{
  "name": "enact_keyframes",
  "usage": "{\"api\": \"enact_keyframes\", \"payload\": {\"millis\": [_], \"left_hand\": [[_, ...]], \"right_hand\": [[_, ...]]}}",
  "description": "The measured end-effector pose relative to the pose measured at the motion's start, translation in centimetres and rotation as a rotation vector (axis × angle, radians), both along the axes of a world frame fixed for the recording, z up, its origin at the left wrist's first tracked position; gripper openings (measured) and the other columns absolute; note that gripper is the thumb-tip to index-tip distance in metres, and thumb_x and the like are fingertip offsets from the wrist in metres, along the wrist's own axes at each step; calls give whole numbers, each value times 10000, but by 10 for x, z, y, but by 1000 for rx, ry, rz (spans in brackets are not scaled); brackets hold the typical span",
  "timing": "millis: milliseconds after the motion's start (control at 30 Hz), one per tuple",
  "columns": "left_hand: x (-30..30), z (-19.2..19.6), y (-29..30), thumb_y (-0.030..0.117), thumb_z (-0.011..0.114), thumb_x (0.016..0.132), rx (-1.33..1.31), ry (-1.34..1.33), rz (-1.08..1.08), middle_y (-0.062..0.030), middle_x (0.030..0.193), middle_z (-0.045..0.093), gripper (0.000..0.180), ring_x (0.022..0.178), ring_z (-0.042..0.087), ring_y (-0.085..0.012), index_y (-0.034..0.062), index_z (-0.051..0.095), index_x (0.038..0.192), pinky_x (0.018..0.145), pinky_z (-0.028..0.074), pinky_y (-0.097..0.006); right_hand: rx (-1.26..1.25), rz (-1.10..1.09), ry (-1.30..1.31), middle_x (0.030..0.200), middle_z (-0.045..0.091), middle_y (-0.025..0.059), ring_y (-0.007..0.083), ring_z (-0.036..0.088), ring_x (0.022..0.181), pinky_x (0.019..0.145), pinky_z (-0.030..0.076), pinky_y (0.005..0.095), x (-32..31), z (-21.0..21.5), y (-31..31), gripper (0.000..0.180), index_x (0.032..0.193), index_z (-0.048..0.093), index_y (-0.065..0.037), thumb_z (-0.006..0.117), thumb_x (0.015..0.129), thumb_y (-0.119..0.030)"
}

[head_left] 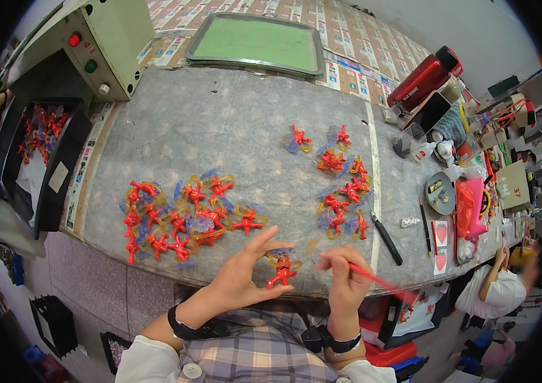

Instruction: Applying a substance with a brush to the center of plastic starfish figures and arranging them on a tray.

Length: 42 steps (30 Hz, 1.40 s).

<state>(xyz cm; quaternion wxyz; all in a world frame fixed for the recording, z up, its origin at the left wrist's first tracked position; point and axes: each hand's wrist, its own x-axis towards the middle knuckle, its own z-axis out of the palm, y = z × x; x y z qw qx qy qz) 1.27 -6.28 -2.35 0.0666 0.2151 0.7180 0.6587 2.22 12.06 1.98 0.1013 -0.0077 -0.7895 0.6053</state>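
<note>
Near the table's front edge, my left hand (236,277) pinches a small red toy figure (281,274) with clear yellow and blue parts between thumb and fingers. My right hand (347,281), just right of it, is closed on a thin red stick-like tool (374,277). The tool slants down to the right, blurred, and its working tip cannot be made out. A dense group of similar toy figures (178,223) lies left of my hands on the grey table cover (245,140). Several more figures (351,190) lie in a looser cluster beyond my right hand.
A green-bottomed metal tray (258,45) lies at the back. At left stand a control box (108,51) and a black bin (60,172) of red and blue pieces. A black-handled cutter (387,239), red bottle (427,80) and small dish (440,193) are on the right; another person (491,290) sits beyond.
</note>
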Motion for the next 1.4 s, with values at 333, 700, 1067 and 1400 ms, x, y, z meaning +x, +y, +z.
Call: {"api": "enact_keyframes", "payload": {"millis": [333,700,1067,1400], "left_hand": [[-12,4,-4,220,758,678,-512,469,105,-60,1144,563,511,1136,485,-267,119,559,1137,997,341,-452],[-9,6,-5,134,729,656,-826,449,367,-107,1317,442,418,1275,297,-330,113,601,1053,1054,204,-513],[-4,11,-19,80,708,753,106,-80,147,-152,1278,478,682,1128,520,-277,78,362,1341,986,387,-406],[0,4,-3,54,667,820,262,-472,-179,-127,1187,551,714,1080,558,-183,105,266,1408,891,455,-298]], "right_hand": [[143,-10,187,848,653,114,163,623,768,685,482,292,-38,59,16,125,953,629,-11,534,872,-12],[1280,240,-1,793,647,144,336,626,804,691,480,437,-218,-30,-31,157,848,627,-59,644,756,-185],[829,514,327,748,593,72,238,558,644,557,432,354,-67,48,-6,161,922,653,-106,639,762,-110],[477,324,352,808,597,63,190,589,699,586,463,285,7,-7,3,360,1045,621,-50,692,692,-29]]}}
